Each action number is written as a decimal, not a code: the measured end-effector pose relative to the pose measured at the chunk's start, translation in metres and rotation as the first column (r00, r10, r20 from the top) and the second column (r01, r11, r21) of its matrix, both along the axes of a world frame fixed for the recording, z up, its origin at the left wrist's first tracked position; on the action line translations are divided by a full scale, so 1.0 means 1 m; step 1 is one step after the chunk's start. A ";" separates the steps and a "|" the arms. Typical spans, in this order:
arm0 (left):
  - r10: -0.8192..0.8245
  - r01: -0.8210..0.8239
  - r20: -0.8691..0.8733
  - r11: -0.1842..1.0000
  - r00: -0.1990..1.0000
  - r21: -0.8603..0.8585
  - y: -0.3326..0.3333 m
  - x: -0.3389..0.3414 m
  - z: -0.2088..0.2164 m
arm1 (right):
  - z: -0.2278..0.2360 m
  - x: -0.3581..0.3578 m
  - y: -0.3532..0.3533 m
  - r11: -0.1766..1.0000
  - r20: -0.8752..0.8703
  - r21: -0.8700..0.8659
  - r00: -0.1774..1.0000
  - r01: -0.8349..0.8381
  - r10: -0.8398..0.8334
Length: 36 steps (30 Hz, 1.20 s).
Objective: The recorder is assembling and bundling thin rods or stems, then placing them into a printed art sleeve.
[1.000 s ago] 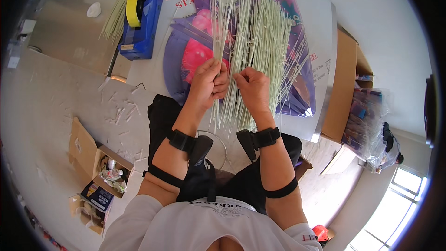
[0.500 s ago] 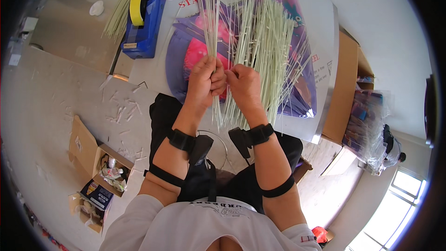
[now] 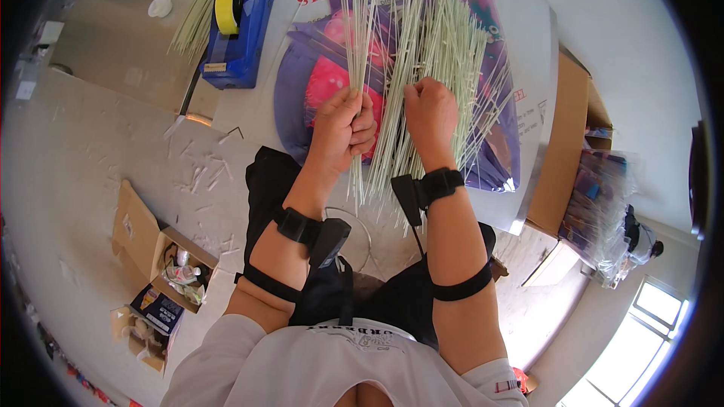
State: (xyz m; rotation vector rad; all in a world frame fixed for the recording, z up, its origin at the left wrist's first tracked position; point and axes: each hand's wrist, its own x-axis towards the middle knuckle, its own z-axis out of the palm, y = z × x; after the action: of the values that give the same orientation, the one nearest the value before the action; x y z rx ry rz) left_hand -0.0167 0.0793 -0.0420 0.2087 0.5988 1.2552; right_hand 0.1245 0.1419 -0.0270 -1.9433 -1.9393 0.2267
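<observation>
My left hand (image 3: 345, 130) is closed around a small bundle of thin pale green sticks (image 3: 359, 45), which stand up past my thumb and stick out below the fist. To its right lies a thick pile of the same long sticks (image 3: 452, 45), with small white bits among them. My right hand (image 3: 433, 117) rests over the left part of this pile, its fingers curled and the thumb against the index finger. Whatever those fingertips pinch is hidden. Under the pile a purple and pink plastic bag (image 3: 294, 105) is spread on the white table (image 3: 253, 117).
A blue tape dispenser (image 3: 253, 53) with a yellow roll (image 3: 225, 0) stands left of my hands. More sticks (image 3: 190, 30) lie beyond it. Cardboard boxes stand on the floor at left (image 3: 136, 237) and against the table's right side (image 3: 562, 128). White scraps (image 3: 200, 177) litter the floor.
My right hand has moved right, away from my left hand and onto the stick pile. My left hand keeps hold of its bundle. The whole view has shifted slightly.
</observation>
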 end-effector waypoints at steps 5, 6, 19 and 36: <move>-0.041 0.041 -0.022 0.999 0.999 0.020 0.003 0.005 0.002 | 0.005 0.013 0.021 0.996 -0.022 -0.050 0.997 0.073 -0.074; -0.047 0.048 -0.038 0.999 0.998 0.021 0.002 0.005 0.003 | 0.009 0.021 0.024 0.989 -0.294 -0.134 0.951 0.057 -0.094; -0.069 0.059 -0.158 0.996 0.985 -0.063 -0.005 0.016 0.003 | 0.016 -0.019 0.025 0.999 -0.792 -0.040 0.610 -0.006 -0.028; -0.044 0.041 -0.039 0.997 0.998 -0.060 -0.002 0.011 -0.001 | 0.004 0.012 -0.032 0.999 0.034 0.039 0.999 0.037 -0.038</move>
State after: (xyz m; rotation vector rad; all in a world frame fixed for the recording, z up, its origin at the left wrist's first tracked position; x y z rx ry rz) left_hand -0.0061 0.0773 -0.0430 0.1969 0.6626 1.1926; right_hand 0.1363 0.1096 -0.0232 -1.9696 -1.9131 0.1455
